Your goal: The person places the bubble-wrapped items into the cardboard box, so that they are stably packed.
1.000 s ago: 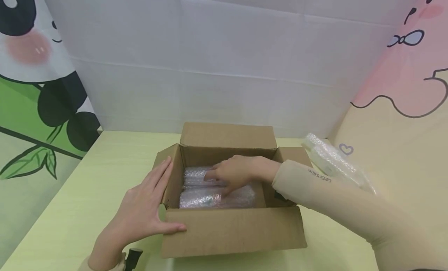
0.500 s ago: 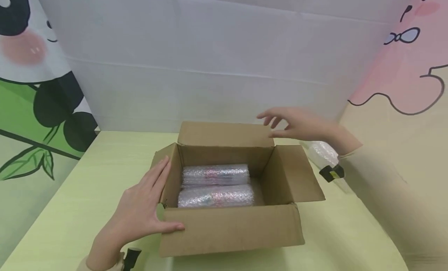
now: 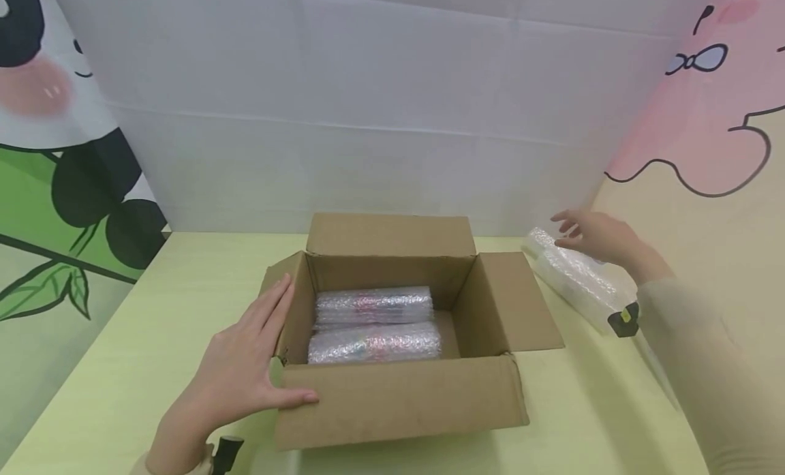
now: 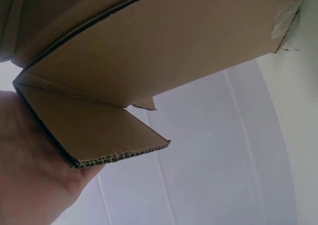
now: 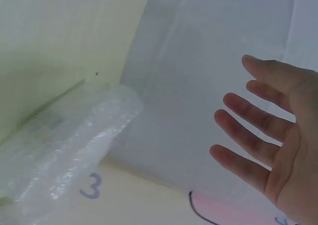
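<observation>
An open cardboard box (image 3: 401, 403) stands on the table, its flaps folded outward. Inside lie two bubble-wrapped bundles (image 3: 375, 343), side by side, with faint red showing through; what they contain is hidden. My left hand (image 3: 239, 362) rests along the box's left side, fingers straight on the left flap and thumb on the front flap. My right hand (image 3: 604, 240) hovers above bubble wrap (image 3: 576, 277) at the table's back right, fingers spread and nothing in them. In the right wrist view this bubble wrap (image 5: 74, 145) lies apart from the hand.
The pale yellow table (image 3: 153, 311) meets a white cloth wall (image 3: 392, 120) behind the box. A panda-printed panel (image 3: 67, 161) is on the left and a pink-and-cream one (image 3: 693, 134) on the right. The box's right flap (image 3: 521, 301) sticks out toward the bubble wrap.
My right hand has left the inside of the box and moved right, over the bubble wrap at the back right. My left hand stays on the box.
</observation>
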`<state>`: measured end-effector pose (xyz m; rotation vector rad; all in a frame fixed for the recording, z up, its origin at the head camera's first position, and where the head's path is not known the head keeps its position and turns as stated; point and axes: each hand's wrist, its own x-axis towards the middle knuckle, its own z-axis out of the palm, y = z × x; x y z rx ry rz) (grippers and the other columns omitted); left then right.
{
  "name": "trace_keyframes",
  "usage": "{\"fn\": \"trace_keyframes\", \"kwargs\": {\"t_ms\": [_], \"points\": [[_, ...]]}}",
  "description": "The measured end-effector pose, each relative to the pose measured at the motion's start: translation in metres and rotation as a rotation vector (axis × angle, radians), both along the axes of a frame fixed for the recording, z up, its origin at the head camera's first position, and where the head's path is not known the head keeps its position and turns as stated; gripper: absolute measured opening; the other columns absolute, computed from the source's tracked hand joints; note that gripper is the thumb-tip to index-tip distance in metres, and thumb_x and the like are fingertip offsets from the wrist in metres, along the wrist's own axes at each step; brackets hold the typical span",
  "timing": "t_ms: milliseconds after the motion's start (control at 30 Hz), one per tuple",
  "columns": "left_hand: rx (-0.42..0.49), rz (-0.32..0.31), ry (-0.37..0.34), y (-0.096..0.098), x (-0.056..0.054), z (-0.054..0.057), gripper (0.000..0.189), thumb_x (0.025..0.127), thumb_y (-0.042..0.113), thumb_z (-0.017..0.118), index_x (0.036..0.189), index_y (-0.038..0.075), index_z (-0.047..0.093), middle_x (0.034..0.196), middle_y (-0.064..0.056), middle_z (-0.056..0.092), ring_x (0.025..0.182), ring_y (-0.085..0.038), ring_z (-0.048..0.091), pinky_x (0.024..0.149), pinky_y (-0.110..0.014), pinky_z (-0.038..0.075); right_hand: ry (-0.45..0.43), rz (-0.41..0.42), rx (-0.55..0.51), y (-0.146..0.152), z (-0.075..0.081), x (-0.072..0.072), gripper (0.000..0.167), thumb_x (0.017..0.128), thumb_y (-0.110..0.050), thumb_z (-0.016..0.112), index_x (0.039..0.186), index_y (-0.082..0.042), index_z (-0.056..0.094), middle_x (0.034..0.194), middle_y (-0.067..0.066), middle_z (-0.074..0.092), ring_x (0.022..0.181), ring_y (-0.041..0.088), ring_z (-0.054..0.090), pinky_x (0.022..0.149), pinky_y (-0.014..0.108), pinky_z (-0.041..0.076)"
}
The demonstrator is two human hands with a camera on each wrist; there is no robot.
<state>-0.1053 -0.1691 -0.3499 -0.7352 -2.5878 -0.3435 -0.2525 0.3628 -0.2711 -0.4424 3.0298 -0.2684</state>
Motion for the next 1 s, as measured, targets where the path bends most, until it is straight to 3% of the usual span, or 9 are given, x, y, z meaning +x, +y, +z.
{"fn": "trace_keyframes", "kwargs": {"t_ms": [367,600,800,1000], "points": [[0.007,-0.003,0.004,-0.002,0.001,0.000,0.136,0.058,0.087,0.062,0.155,0.003,0.018,0.159,-0.015,0.027,0.134,-0.037,0.043,0.047,-0.021,0.032,-0.081,-0.149,0.066,0.055,-0.070,-0.005,0.057,0.091,-0.029,0.061,0.135,0.002,0.045,0.122,0.026,0.062,0.106,0.046,0.060,0.074,0.064,0.045],[0.016,-0.012,-0.003,-0.001,-0.001,-0.001,0.135,0.059,0.088,0.059,0.155,0.004,0.017,0.160,-0.014,0.026,0.135,-0.036,0.042,0.046,-0.018,0.027,-0.105,-0.221,0.094,0.075,-0.112,0.002,0.057,0.089,-0.029,0.060,0.133,0.004,0.043,0.126,0.033,0.055,0.112,0.055,0.054,0.074,0.071,0.042],[0.012,-0.010,-0.011,-0.001,-0.001,-0.001,0.135,0.059,0.088,0.060,0.155,0.004,0.017,0.160,-0.014,0.025,0.136,-0.036,0.041,0.047,-0.019,0.028,-0.039,-0.259,0.110,0.078,-0.132,0.009,0.057,0.090,-0.029,0.058,0.134,0.003,0.042,0.125,0.037,0.052,0.103,0.057,0.057,0.071,0.070,0.043],[0.010,-0.008,-0.017,-0.002,0.000,0.000,0.134,0.059,0.088,0.060,0.155,0.004,0.017,0.160,-0.014,0.025,0.137,-0.036,0.041,0.047,-0.020,0.030,-0.007,-0.278,0.105,0.076,-0.138,0.012,0.053,0.092,-0.028,0.056,0.134,0.002,0.042,0.116,0.036,0.056,0.088,0.052,0.061,0.062,0.062,0.046]]}}
